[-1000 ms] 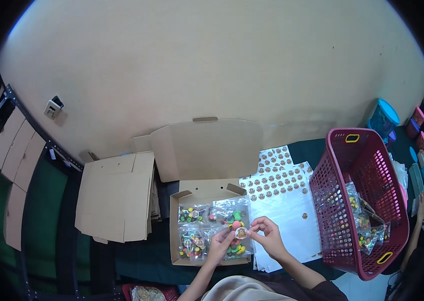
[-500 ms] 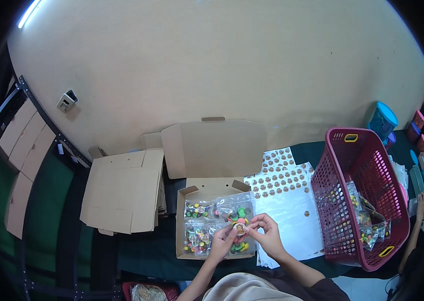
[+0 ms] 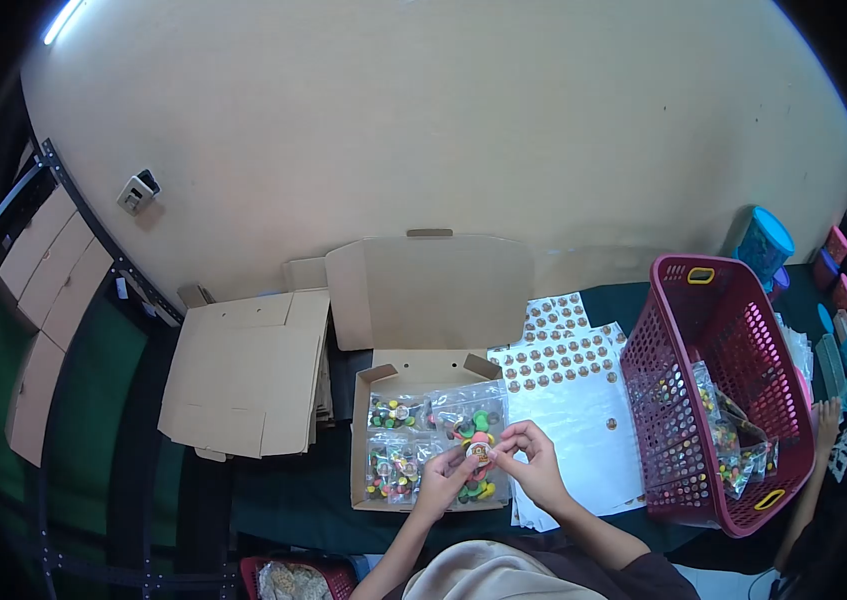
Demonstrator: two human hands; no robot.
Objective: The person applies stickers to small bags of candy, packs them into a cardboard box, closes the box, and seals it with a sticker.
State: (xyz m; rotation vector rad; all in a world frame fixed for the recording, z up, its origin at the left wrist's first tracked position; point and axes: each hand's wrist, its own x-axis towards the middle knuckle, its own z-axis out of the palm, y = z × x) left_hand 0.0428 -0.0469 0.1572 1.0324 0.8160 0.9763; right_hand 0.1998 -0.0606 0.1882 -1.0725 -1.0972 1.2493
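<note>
An open cardboard box [image 3: 358, 450] holds clear bags of colourful round pieces. Over its right side, my left hand [image 3: 443, 480] pinches a clear bag [image 3: 470, 400] of green, pink and yellow pieces. A round brown-and-white sticker [image 3: 479, 454] lies on that bag between my hands. My right hand [image 3: 533, 465] has its thumb and forefinger pressed together at the sticker's right edge. Sheets of round stickers [image 3: 568, 430] lie just right of the box.
Flat cardboard boxes [image 3: 233, 385] are stacked at left, beside a metal rack [image 3: 133, 275]. A maroon basket [image 3: 648, 440] with filled bags stands at right. Beyond it are blue tubs [image 3: 765, 243] and another person's hand [image 3: 827, 422]. A red basket [image 3: 341, 578] is at the bottom.
The view has shifted slightly. My hands stay together at the sticker on the bag, with little change in grip. The other person's hand at far right has moved slightly.
</note>
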